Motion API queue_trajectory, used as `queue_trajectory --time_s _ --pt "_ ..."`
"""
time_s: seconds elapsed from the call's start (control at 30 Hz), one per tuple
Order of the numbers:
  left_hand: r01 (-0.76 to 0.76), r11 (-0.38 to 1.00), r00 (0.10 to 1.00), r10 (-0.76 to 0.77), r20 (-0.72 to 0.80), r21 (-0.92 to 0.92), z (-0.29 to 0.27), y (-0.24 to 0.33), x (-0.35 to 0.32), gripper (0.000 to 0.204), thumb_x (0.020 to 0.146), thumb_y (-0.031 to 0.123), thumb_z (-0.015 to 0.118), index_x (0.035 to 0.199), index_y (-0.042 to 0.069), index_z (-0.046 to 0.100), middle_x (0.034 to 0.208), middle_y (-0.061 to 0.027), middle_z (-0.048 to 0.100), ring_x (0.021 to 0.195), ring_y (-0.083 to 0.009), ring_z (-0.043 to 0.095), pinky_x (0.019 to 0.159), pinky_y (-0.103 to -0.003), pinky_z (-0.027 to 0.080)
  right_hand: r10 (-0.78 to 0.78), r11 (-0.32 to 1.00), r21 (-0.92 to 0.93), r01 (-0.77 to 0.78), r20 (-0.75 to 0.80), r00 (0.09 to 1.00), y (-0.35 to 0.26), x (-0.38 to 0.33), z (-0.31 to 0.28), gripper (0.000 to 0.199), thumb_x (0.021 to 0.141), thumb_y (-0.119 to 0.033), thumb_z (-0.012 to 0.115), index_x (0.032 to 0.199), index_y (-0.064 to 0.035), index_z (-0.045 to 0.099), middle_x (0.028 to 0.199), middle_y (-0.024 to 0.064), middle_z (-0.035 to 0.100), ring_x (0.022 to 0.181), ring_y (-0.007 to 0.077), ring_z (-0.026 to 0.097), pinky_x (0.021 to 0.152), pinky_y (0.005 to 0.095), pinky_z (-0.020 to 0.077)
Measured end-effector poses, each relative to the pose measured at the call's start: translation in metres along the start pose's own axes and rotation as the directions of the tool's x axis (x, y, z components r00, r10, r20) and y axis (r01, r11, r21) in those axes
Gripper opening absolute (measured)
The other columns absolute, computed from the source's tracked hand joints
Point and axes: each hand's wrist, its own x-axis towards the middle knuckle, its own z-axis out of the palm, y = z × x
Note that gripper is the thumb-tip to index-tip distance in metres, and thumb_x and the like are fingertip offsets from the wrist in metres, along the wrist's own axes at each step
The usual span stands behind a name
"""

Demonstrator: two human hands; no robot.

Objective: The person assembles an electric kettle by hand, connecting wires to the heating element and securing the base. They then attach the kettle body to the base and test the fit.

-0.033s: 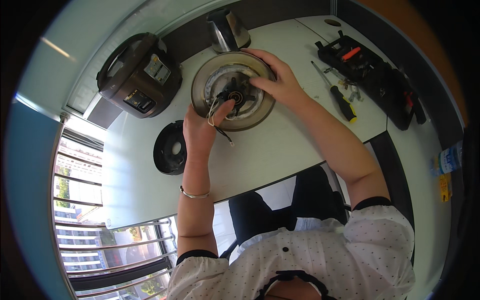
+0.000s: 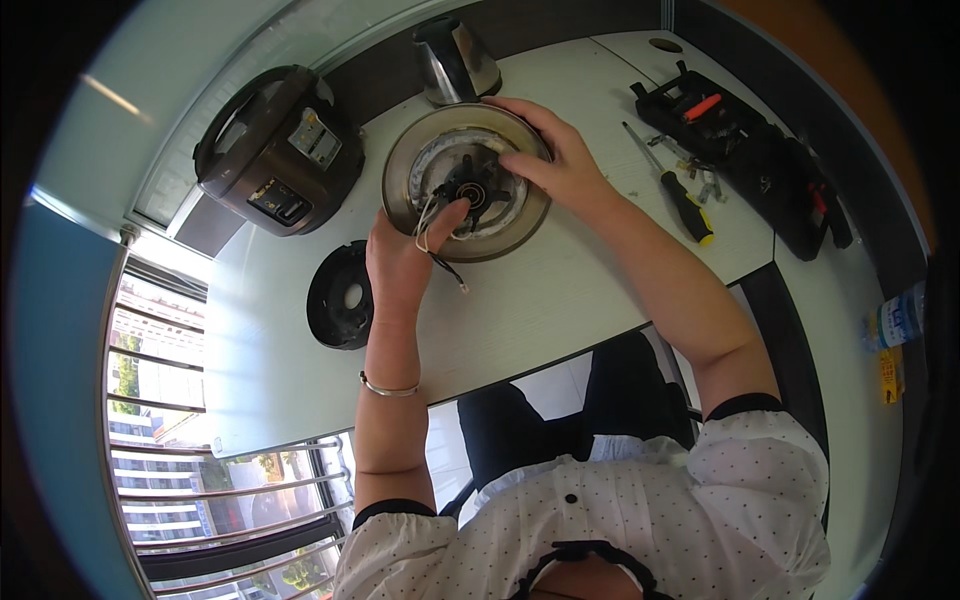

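Both my hands hold a round metal kettle-like body (image 2: 399, 165), its underside turned up. A black hub-shaped connector (image 2: 466, 176) with a ringed centre sits in its middle, inside a whitish metal ring. My left hand (image 2: 402, 248) grips the lower left rim, its thumb reaching to the connector; its other fingers are mostly hidden underneath. Loose pale and dark wires (image 2: 427, 222) run out beside that thumb, ending in a small white plug. My right hand (image 2: 562, 160) wraps the far right rim, thumb laid over the ring. A round black cover (image 2: 322, 297) lies beside my left wrist.
A brown rice cooker (image 2: 275, 155) stands at the far left, a steel-and-black kettle (image 2: 455, 62) behind the metal body. To the right lie a yellow-and-black screwdriver (image 2: 685, 205), small metal parts (image 2: 705, 180) and an opened black tool pouch (image 2: 760, 165). A plastic bottle (image 2: 897, 320) is at the right edge.
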Motion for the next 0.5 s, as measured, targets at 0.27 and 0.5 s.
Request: queue_trajectory --time_s 0.27,0.5 --pt "-0.022 0.999 0.999 0.023 -0.027 0.025 -0.001 -0.006 0.001 0.068 0.063 0.046 0.082 0.104 -0.004 0.062 0.094 -0.0137 0.069 0.089 -0.0222 0.066 0.082 -0.031 0.049 0.098 0.994 0.056 -0.098 -0.014 0.995 -0.008 0.001 0.002 0.051 0.082 -0.012 0.062 0.13 0.0004 0.049 0.128 0.0111 0.054 0.119 0.0205 0.05 0.103 0.0323 0.0369" --pt "-0.015 1.0 1.0 0.016 -0.022 0.026 -0.003 -0.003 0.002 0.065 0.065 0.046 0.08 0.103 -0.003 0.063 0.092 -0.0135 0.07 0.087 -0.0223 0.067 0.08 -0.031 0.049 0.103 0.994 0.042 -0.1 -0.076 0.992 -0.002 0.006 -0.007 0.049 0.082 -0.014 0.066 0.127 0.0004 0.053 0.126 0.0125 0.056 0.116 0.0192 0.052 0.101 0.031 0.0381"
